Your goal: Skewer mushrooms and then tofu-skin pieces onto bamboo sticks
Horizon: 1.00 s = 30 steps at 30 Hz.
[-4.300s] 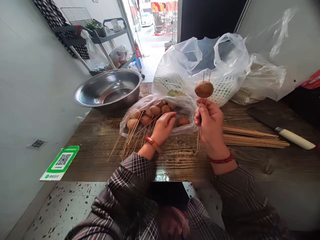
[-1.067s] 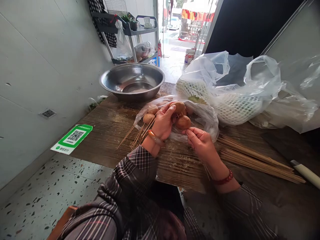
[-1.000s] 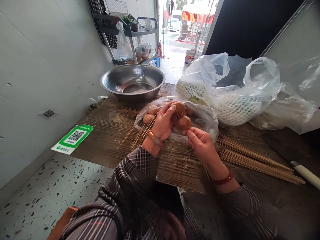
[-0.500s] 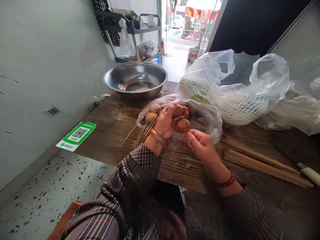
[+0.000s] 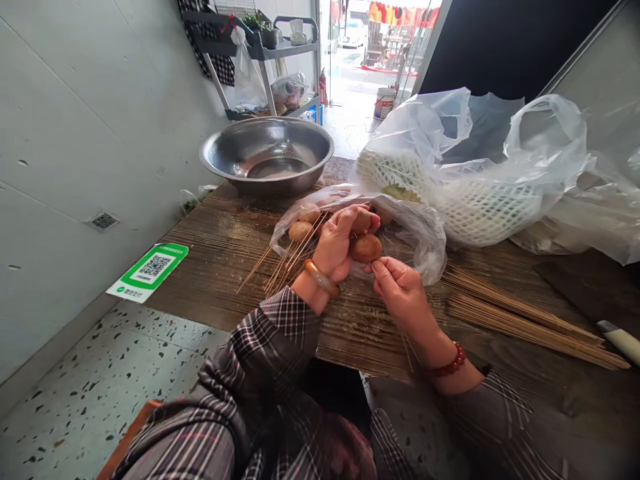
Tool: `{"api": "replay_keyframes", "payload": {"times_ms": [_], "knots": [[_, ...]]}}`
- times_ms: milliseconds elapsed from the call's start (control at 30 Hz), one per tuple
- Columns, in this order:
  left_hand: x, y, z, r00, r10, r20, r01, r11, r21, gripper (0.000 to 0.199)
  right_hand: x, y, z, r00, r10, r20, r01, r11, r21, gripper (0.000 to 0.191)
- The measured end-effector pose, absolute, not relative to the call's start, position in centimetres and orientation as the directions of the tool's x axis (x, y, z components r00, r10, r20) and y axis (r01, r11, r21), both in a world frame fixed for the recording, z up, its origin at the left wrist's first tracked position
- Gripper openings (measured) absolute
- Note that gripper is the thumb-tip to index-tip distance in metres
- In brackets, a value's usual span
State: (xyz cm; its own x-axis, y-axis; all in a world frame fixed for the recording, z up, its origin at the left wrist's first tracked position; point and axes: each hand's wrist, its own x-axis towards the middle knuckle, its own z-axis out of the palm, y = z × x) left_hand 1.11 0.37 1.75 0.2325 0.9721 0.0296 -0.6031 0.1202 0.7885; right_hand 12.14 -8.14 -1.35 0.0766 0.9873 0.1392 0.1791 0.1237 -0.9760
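Observation:
My left hand (image 5: 340, 243), wearing an amber bangle, is closed around a brown rounded piece (image 5: 362, 221) that looks like a mushroom cap. Just below it is a second brown mushroom cap (image 5: 367, 248), threaded on thin wooden skewers. My right hand (image 5: 400, 283) pinches those skewers right under this cap; their lower ends (image 5: 408, 350) stick out beneath the wrist. Under my left hand lies an open clear plastic bag (image 5: 427, 243) with more mushroom caps (image 5: 301, 231). Several skewers (image 5: 290, 263) point out of its left side toward me.
A wide steel basin (image 5: 267, 180) stands behind the bag. Plastic carrier bags (image 5: 490, 207) with net-wrapped produce fill the back right. Loose skewers (image 5: 530, 320) lie at right, near a knife (image 5: 620, 341). A green QR card (image 5: 154, 270) sits at the table's left edge.
The lower mushroom cap has moved up the skewers, closer to the upper one, so the gap between them has narrowed. Both hands keep their hold; the view has shifted slightly.

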Motion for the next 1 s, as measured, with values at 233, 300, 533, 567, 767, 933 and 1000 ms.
{"api": "replay_keyframes", "payload": {"times_ms": [233,300,533,567,767,933,1000], "knots": [[1.4,0.1,1.5,0.252,0.967,0.044,-0.605,0.122,0.787,0.021,12.1,-7.9,-2.1,0.081,0.986,0.148,0.126,0.137,-0.983,0.032],[1.5,0.1,1.3,0.252,0.967,0.044,-0.613,0.125,0.78,0.019,12.3,-7.8,-2.4,0.095,0.984,0.152,0.116,0.141,-0.983,0.032],[1.4,0.4,1.1,0.32,0.947,-0.005,-0.674,0.232,0.702,0.02,12.4,-7.3,-2.3,0.068,0.99,0.121,0.072,0.117,-0.991,0.034],[1.3,0.4,1.3,0.34,0.94,-0.018,-0.683,0.26,0.682,0.022,12.3,-7.3,-2.1,0.059,0.991,0.118,0.068,0.114,-0.991,0.036],[0.2,0.6,2.0,0.433,0.9,-0.051,-0.704,0.373,0.605,0.045,12.0,-7.4,-1.3,-0.001,1.0,0.025,-0.036,0.025,-0.999,0.039],[0.1,0.8,2.1,0.385,0.914,-0.128,-0.711,0.382,0.59,0.047,11.9,-7.4,-1.3,-0.058,0.998,0.022,-0.075,0.017,-0.997,0.041],[0.0,1.0,2.1,0.378,0.917,-0.127,-0.707,0.375,0.6,0.042,12.0,-7.2,-1.4,-0.091,0.996,0.024,-0.091,0.016,-0.996,0.041]]}}
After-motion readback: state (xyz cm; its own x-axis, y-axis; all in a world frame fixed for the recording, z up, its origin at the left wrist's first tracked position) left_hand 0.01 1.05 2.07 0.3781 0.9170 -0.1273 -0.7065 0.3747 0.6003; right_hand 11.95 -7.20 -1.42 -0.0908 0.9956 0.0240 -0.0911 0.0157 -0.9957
